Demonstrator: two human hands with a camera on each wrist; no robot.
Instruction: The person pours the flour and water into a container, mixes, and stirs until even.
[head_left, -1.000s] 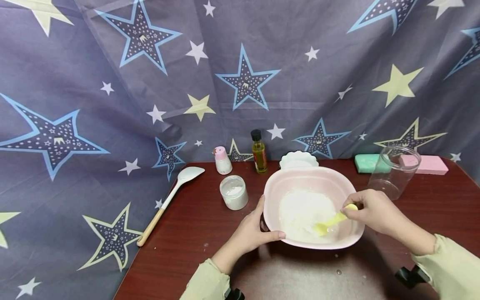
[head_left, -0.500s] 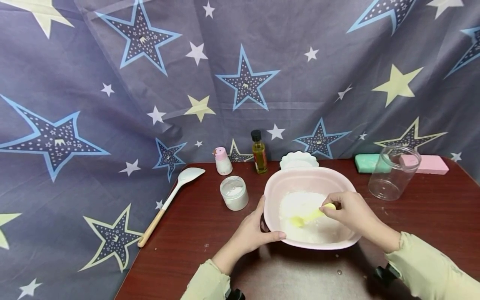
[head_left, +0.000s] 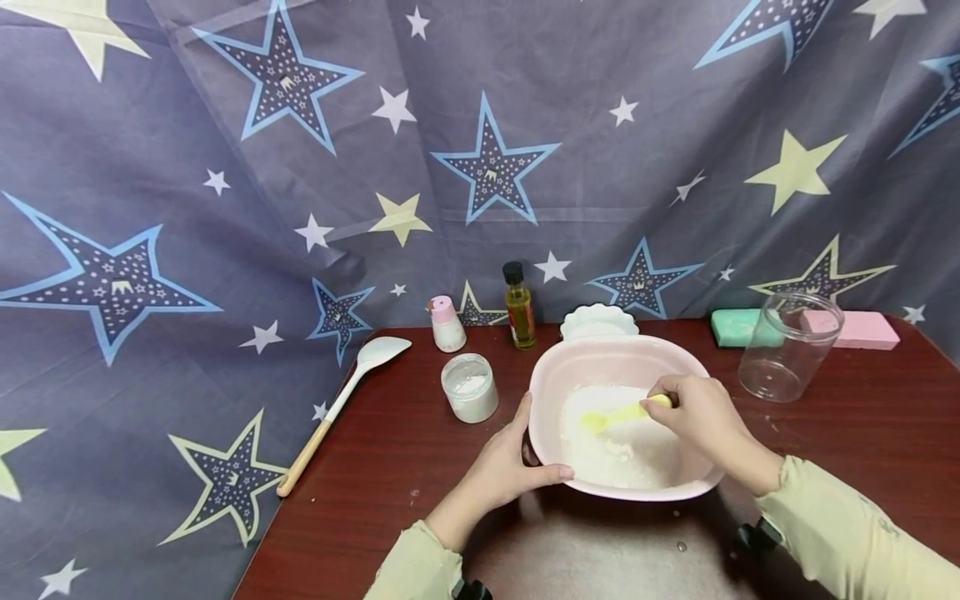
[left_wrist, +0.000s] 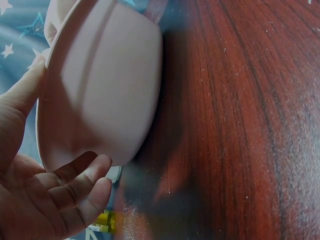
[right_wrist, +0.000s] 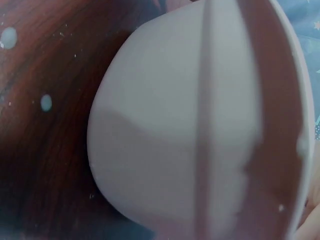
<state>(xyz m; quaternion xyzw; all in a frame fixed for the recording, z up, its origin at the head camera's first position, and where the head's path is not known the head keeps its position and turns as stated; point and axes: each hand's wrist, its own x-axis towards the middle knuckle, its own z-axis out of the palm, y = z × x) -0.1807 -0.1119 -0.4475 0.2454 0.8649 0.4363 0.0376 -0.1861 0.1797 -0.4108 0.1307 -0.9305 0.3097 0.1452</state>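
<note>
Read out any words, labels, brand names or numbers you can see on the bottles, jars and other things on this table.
No readable text in any view.
Oil bottle: any label is too small to read.
Pink-capped bottle: no print can be made out.
White jar, clear jar, pink bowl, yellow spoon: no print visible.
Star cloth: only pattern, no letters.

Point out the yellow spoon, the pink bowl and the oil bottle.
yellow spoon (head_left: 617, 415): head view, on the middle of its handle above the white powder.
pink bowl (head_left: 600, 354): head view, on its bare far inner wall.
oil bottle (head_left: 519, 315): head view, on its amber body under the black cap.
</note>
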